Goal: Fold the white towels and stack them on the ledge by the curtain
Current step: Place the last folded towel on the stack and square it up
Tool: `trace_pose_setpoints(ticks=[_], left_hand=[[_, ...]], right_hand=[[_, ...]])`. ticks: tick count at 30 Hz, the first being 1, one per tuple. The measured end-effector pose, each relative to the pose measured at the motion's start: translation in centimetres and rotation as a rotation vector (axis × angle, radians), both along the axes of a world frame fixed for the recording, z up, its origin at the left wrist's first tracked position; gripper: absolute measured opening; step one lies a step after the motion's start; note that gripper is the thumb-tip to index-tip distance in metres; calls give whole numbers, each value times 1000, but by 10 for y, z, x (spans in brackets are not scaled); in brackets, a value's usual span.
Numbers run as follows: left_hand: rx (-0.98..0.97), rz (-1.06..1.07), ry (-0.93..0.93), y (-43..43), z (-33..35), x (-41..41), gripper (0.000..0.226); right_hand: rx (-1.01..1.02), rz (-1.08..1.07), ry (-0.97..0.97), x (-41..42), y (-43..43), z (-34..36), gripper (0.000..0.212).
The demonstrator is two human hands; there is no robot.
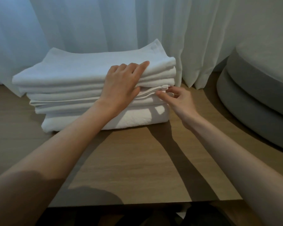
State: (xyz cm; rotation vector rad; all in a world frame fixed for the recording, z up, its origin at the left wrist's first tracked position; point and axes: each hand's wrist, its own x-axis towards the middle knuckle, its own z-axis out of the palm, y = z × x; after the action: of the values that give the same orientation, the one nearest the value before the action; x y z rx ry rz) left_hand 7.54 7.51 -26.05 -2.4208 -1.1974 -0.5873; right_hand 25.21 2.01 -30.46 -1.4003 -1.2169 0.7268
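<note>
A stack of several folded white towels [75, 75] sits on the wooden ledge [129, 168] in front of the white curtain [104, 22]. My left hand [121, 82] lies on the stack's front right, fingers spread over the top towels and thumb tucked under their lower edge. My right hand [175, 98] is at the stack's right front corner, thumb and fingers curled around the loose corner of a thin middle towel [150, 92]. The bottom towel [131, 118] is thicker and sticks out in front.
A grey round cushioned seat [260, 88] stands to the right, beyond the ledge's curved edge. The curtain hangs close behind the stack and down to the ledge at the right. The ledge's front edge [137, 203] is near me, with dark floor below.
</note>
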Motion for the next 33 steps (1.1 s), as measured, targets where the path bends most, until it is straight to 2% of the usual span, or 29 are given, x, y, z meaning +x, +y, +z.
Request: trace_pose_setpoints(ticks=[4,12,14,17,20,21,24,29,33], left_hand=[[26,18,-28,-1,3,0,56],[66,-3,-107,-3,0,-1,51],[45,-4,-101,-6,-7,1,53],[34,-6,-68,-8,-13,0,56],[21,-18,-92,-4,-9,-3,55],[22,-14,-102,-2,-7,-3,55],[27,6,-144,0,-3,1,50],[30,4,-228,2,3,-1,47],[58,-15,-216,2,6,-3,44]], right_hand=[[-66,30,60,2,5,6,16],[-145,-108,158,4,9,-1,9],[-136,-136,175,2,7,0,14],[-91,-154,81,5,0,0,30],[-30,-145,-89,5,-10,-1,23],[-38,-123,-70,3,-10,0,20],[-97,-77,62,2,-5,9,30],[-182,-47,47,0,5,18,16],[-277,-67,133,6,10,31,9]])
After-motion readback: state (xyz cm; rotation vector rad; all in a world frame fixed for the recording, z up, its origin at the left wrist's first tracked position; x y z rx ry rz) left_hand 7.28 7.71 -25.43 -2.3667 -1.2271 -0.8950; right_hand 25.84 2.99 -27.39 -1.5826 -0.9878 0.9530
